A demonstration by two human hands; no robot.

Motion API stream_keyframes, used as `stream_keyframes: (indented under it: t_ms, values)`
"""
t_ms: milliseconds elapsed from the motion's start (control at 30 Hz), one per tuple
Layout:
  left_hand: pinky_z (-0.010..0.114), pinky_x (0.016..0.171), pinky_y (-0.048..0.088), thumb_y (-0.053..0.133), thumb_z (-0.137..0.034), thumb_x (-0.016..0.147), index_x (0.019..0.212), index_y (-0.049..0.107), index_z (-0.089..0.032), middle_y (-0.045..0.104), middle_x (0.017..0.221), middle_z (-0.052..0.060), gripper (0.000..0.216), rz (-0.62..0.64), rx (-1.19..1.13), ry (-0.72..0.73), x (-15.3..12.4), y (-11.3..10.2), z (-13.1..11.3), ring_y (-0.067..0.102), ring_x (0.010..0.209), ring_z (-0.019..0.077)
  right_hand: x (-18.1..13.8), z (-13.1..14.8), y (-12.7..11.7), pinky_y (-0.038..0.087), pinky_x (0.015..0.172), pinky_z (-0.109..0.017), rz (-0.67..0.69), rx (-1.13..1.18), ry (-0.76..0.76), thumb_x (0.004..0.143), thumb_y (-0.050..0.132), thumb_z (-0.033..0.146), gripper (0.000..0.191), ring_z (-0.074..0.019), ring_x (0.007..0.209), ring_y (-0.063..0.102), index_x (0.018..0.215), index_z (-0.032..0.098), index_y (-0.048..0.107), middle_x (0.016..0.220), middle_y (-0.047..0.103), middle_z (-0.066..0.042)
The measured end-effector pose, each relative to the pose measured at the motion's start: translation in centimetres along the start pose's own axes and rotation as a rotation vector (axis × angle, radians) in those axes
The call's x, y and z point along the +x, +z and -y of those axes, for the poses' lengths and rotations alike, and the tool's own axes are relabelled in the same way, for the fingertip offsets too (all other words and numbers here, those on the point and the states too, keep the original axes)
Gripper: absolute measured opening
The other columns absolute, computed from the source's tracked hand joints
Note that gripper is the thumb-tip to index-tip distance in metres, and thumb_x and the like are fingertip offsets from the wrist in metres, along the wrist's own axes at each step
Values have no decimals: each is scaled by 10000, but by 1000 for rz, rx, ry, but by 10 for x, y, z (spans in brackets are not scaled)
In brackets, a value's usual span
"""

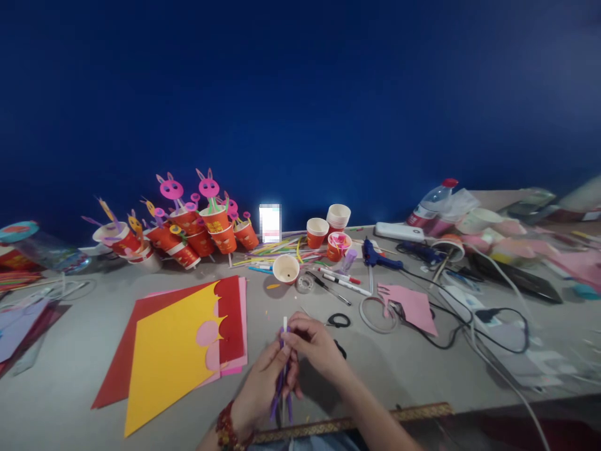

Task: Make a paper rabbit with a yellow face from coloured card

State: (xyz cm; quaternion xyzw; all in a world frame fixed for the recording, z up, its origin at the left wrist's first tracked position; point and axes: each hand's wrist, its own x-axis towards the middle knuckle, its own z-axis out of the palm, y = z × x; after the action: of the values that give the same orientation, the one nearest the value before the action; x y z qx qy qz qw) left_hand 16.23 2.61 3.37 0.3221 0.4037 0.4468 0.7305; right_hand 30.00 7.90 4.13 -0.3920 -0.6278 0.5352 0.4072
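Note:
My left hand (270,369) is closed around a narrow white stick (285,322) and purple pipe cleaners (274,410), whose loose ends hang below the fingers. Near the stick's upper end, the thumb and fingers of my right hand (312,341) pinch the same bundle. How the purple strands are wound or fixed is hidden by the fingers. Just beyond my right hand lie black-handled scissors (342,321), partly covered by it. A paper cup (286,269) stands ahead of both hands, with a roll of clear tape (305,282) beside it.
Yellow card (169,357) and red card sheets lie left. Behind them stand decorated red cups (218,228). Markers (346,285), coloured pipe cleaners (263,255) and a blue glue gun (380,255) are farther back. Cables (453,344), a tape roll (378,314) and pink paper (413,307) occupy the right.

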Motion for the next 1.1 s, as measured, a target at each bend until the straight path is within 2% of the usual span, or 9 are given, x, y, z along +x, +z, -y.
stream_keyframes:
  t_ms: [67,200,300,400,633,733,867,967,1100]
  values:
    - [246,512,513,636,-535,845,768,548,-171,483,514,-75,382,-12,-14,-4,-1,-4,-4,331,372,44,5,-3,-19,458,695,-281,0,-224,-58,929,557,414,303,-179,754,583,760,195,680,779,600,-25]
    - [248,538,524,652,-524,838,799,553,-177,477,530,-82,363,-68,-19,6,-2,-10,-9,329,392,45,27,-10,-57,481,788,-333,-231,-762,-45,919,538,302,221,-230,912,610,1060,207,680,1095,628,-94]
    - [252,539,526,629,-535,853,805,550,-178,489,544,-76,369,-66,28,16,-2,-11,-8,367,406,54,44,-15,-63,457,921,-348,-124,-1054,-48,876,548,154,285,-256,1114,561,1141,203,642,1261,577,-109]
    - [251,532,521,598,-535,876,809,549,-180,499,548,-71,365,-58,82,45,-2,-11,-6,383,407,60,54,-21,-57,453,926,-370,-60,-1154,-24,855,537,75,268,-280,1139,538,1072,179,653,1295,565,-134]
    - [229,541,482,564,-522,900,804,566,-186,527,566,-52,350,-109,224,135,-1,-22,-16,461,437,82,53,-24,-65,427,938,-384,-47,-1060,-47,864,549,108,177,-290,1103,554,1000,163,648,1113,654,-134]
    - [210,512,430,546,-512,915,771,567,-182,583,603,-17,361,-115,342,189,4,-25,-25,504,473,97,45,-18,-71,470,815,-326,-30,-980,-50,882,562,204,137,-233,931,618,986,185,649,970,689,-70]
    - [211,484,391,535,-512,921,795,584,-179,614,620,3,360,-140,404,265,7,-21,-34,493,472,104,24,-8,-66,449,602,-264,6,-532,40,885,580,354,210,-167,640,580,990,189,658,730,650,2]
    - [221,498,405,513,-488,938,812,580,-190,614,638,3,331,-147,437,296,4,-15,-41,493,489,112,7,1,-56,454,667,-279,6,-242,62,852,623,396,238,-173,709,576,969,191,649,781,638,-4]
    - [242,543,429,512,-448,947,755,587,-203,585,621,-2,321,-152,493,324,0,-9,-48,502,522,133,-7,17,-41,448,724,-297,-30,-213,19,859,608,389,199,-191,777,569,918,200,630,833,624,-25]
